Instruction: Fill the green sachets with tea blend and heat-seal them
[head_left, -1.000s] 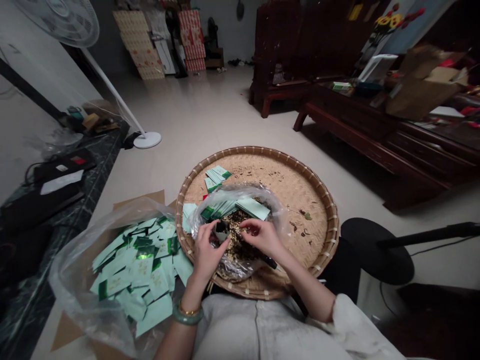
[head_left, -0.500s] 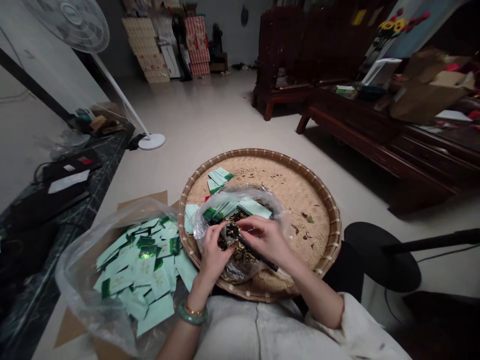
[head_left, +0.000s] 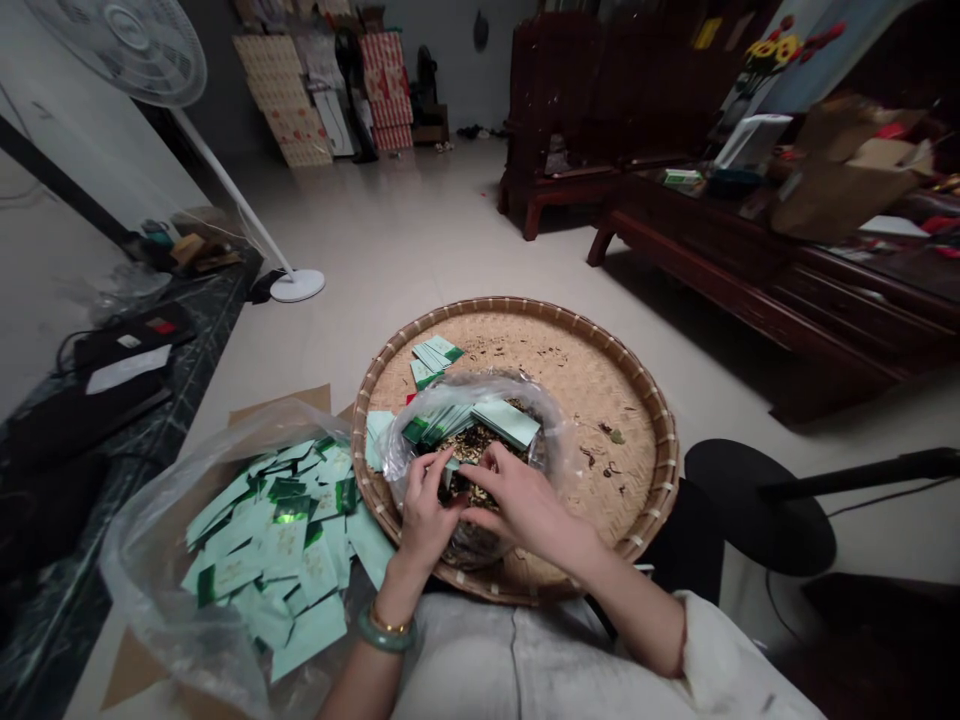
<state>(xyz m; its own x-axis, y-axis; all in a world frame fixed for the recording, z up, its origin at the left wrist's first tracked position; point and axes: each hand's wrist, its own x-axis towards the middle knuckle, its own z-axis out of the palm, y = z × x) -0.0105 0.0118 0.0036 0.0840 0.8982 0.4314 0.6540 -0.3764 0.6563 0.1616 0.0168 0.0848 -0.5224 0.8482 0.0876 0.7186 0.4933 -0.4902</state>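
In the head view, my left hand [head_left: 427, 512] is closed around a small pale-green packet [head_left: 451, 466], mostly covered by the fingers. My right hand [head_left: 525, 510] meets it from the right, its index finger and thumb at the packet's edge. Below both hands lies a clear plastic bag [head_left: 551, 425] of dark, loose dried leaves mixed with pale bits [head_left: 474, 437]. A stack of green packets [head_left: 506, 422] rests on the leaves, with more packets [head_left: 442, 424] fanned out to its left. The bag sits in a round woven bamboo tray [head_left: 637, 450].
Left of the tray, a large plastic bag [head_left: 142, 560] holds many green packets [head_left: 289, 540]. More packets [head_left: 435, 355] lie at the tray's far left. A white standing fan [head_left: 298, 285], a dark wooden table [head_left: 750, 265] and a round black base [head_left: 757, 510] stand around.
The black stick-like tool that was in my right hand no longer shows there. My right fingers have moved onto the packet, whose open mouth faced up before. The view has shifted slightly.
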